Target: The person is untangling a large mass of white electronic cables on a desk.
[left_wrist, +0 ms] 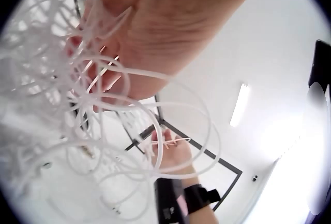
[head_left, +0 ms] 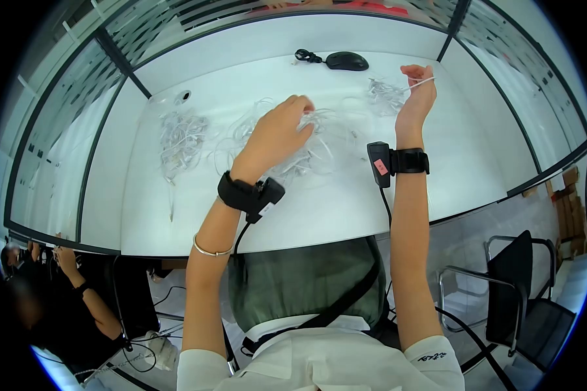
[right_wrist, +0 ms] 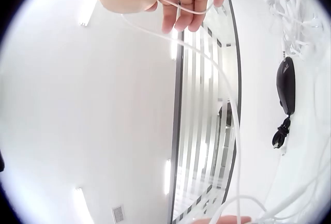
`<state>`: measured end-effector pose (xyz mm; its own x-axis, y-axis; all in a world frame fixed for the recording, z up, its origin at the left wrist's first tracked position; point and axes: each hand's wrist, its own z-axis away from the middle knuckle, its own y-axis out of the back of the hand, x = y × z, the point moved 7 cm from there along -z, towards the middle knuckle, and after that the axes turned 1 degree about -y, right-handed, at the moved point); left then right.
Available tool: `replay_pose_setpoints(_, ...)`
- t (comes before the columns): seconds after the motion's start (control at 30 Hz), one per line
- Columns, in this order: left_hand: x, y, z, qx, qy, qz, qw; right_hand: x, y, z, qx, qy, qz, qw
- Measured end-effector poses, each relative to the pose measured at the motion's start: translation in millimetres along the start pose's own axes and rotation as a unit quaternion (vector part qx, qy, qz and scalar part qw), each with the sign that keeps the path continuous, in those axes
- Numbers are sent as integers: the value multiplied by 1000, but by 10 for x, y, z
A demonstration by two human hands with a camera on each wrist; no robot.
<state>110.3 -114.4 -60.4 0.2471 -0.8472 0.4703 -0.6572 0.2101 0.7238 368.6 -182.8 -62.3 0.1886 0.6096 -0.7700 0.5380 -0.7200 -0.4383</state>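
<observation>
A loose tangle of white earphone cables point(head_left: 300, 163) lies in the middle of the white table. My left hand point(head_left: 277, 133) is at its upper part, fingers bent around some strands. In the left wrist view, loops of cable point(left_wrist: 178, 82) run past the palm and between the fingers. To the right, my right hand point(head_left: 417, 98) is raised above the table with a white cable point(head_left: 426, 81) gripped across its fingers. That cable point(right_wrist: 227, 82) hangs in a long curve in the right wrist view. Beside the right hand sits a smaller heap of white earphones point(head_left: 386, 98).
Another heap of white earphones point(head_left: 182, 140) lies on the left, one end trailing toward the front edge. A black mouse point(head_left: 347, 61) with a bundled cord is near the back panel. Low partitions point(head_left: 293, 36) surround the table point(head_left: 195, 228). Another person sits at lower left.
</observation>
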Motion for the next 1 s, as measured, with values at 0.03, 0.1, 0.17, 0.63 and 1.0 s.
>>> replay_pose_setpoints(0.03, -83, -31, 63, 2, 10, -6, 1000, -5, 59, -13, 29, 0, 23, 999)
replay_pose_setpoints(0.1, -153, -1, 145, 2, 36, -21, 999, -18, 115, -3, 60, -20, 11, 998)
replay_pose_setpoints(0.17, -143, 90, 172, 2, 71, -38, 997, -63, 156, -6, 88, -16, 29, 996)
replay_pose_setpoints(0.63, -591, 545, 248, 294, 56, 53, 953, 195, -381, 202, -265, 18, 379, 886)
replay_pose_setpoints(1.0, -297, 618, 256, 218, -1, -70, 973, -56, -768, 678, -484, -91, 372, 786)
